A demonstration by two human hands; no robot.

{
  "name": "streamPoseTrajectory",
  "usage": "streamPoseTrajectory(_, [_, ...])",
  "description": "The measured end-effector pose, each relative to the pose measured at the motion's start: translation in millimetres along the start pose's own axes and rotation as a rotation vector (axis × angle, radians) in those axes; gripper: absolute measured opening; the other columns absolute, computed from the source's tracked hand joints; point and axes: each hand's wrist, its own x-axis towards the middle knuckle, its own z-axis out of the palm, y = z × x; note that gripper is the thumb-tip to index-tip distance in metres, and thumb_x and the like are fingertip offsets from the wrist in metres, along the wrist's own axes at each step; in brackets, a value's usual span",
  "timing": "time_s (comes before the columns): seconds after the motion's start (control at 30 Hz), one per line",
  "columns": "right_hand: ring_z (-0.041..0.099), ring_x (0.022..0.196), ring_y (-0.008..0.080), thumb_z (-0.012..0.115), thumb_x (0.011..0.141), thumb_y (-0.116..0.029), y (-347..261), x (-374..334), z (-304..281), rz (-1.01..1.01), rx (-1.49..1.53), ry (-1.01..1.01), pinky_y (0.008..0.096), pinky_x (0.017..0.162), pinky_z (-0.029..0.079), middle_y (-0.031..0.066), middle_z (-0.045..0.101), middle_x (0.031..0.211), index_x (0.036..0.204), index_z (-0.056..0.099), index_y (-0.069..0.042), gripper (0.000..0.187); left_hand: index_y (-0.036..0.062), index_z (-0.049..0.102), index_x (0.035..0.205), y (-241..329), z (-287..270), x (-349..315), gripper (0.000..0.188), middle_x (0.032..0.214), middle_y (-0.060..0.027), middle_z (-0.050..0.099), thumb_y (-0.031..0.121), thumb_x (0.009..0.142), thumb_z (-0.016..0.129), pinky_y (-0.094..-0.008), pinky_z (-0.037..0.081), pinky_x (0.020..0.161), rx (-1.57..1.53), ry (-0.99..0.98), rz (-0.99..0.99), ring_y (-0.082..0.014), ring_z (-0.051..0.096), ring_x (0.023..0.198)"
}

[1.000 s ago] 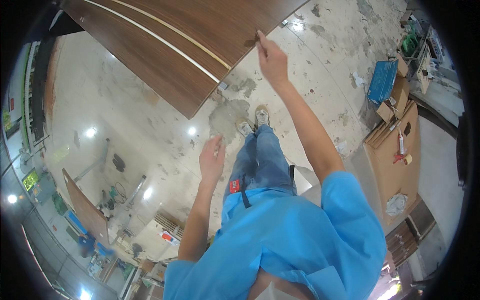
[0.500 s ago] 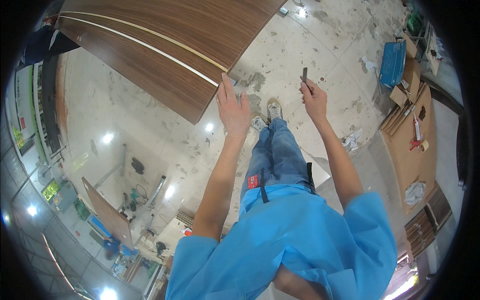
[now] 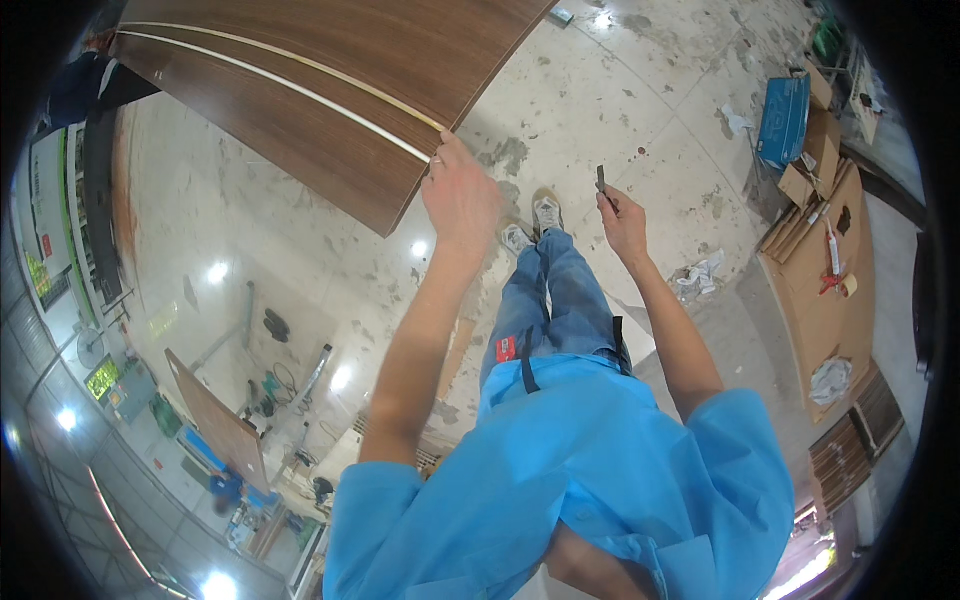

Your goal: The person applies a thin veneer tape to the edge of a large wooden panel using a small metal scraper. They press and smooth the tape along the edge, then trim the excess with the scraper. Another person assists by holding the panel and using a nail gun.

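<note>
Here, my right hand clasps a slim dark tool; my left hand meets the brown panel, grip unclear. Rightward, a blue box sits near cardboard.

I find a large flat panel at the far left, dark brown with wood grain, its face up and one corner pointing near. Two narrow strips, one white and one yellowish, run side by side across its face from the far left to its right-hand edge, the white one on the near side. At that edge, the fingertips of my left hand are at the strips' near ends; whether they press on strip or panel, I cannot tell. In my right hand I hold a short, narrow, dark tool, its exposed end pointing far, right of the panel and apart from it. My fingers hide its lower part.
</note>
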Motion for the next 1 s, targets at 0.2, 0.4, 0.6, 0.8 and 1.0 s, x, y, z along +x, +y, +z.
streamPoseTrajectory(0.2, [0.064, 0.066, 0.0234, 0.065, 0.099, -0.019, -18.6, 0.4, -9.4, 0.047, 0.013, 0.022, 0.0376, 0.064, 0.05, 0.0182, 0.069, 0.08, 0.121, 0.073, -0.003, 0.028, 0.0068, 0.08, 0.092, -23.9, 58.1, -125.6, 0.042, 0.106, -0.0152, 0.071, 0.046, 0.091, 0.067, -0.0497, 0.052, 0.083, 0.041, -0.606, 0.23, -0.0321, 0.069, 0.1])
streamPoseTrajectory(0.4, [0.061, 0.067, 0.0229, 0.067, 0.099, -0.011, -111.4, 55.9, 35.0, -0.521, -0.01, 0.117, 0.0323, 0.063, 0.05, 0.0121, 0.064, 0.082, 0.13, 0.071, -0.009, 0.031, 0.0052, 0.078, 0.106, -67.3, 99.1, -216.8, 0.052, 0.114, -0.0194, 0.074, 0.052, 0.096, 0.059, -0.0483, 0.056, 0.09, 0.001, -0.98, -0.164, -0.0343, 0.072, 0.108])
streamPoseTrajectory(0.6, [0.061, 0.066, 0.0264, 0.069, 0.096, -0.008, -187.6, 110.6, 80.8, -0.798, -0.035, 0.232, 0.038, 0.062, 0.051, 0.0105, 0.061, 0.078, 0.135, 0.067, -0.016, 0.04, 0.0089, 0.07, 0.129, -108.2, 92.7, -221.7, 0.052, 0.119, -0.0164, 0.073, 0.049, 0.098, 0.056, -0.0488, 0.056, 0.093, -0.007, -0.761, -0.318, -0.034, 0.07, 0.11])
streamPoseTrajectory(0.8, [0.063, 0.068, 0.0258, 0.07, 0.094, -0.006, -178.4, 106.1, 117.1, -0.834, -0.073, 0.325, 0.0392, 0.062, 0.053, 0.0091, 0.064, 0.079, 0.136, 0.066, -0.015, 0.044, 0.0082, 0.071, 0.127, -144.7, 104.7, -258.3, 0.048, 0.118, -0.0162, 0.072, 0.044, 0.098, 0.057, -0.0487, 0.055, 0.092, -0.178, -0.583, -0.334, -0.0355, 0.069, 0.107])
streamPoseTrajectory(1.0, [0.067, 0.073, 0.0259, 0.07, 0.089, -0.002, -169.9, 18.1, 177.3, -0.894, -0.014, 0.258, 0.0383, 0.065, 0.056, 0.0088, 0.067, 0.083, 0.138, 0.065, -0.016, 0.052, 0.0098, 0.069, 0.131, -189.4, 131.8, -296.2, 0.05, 0.125, -0.016, 0.07, 0.045, 0.097, 0.057, -0.0481, 0.054, 0.096, -0.154, -0.721, -0.352, -0.0351, 0.069, 0.112])
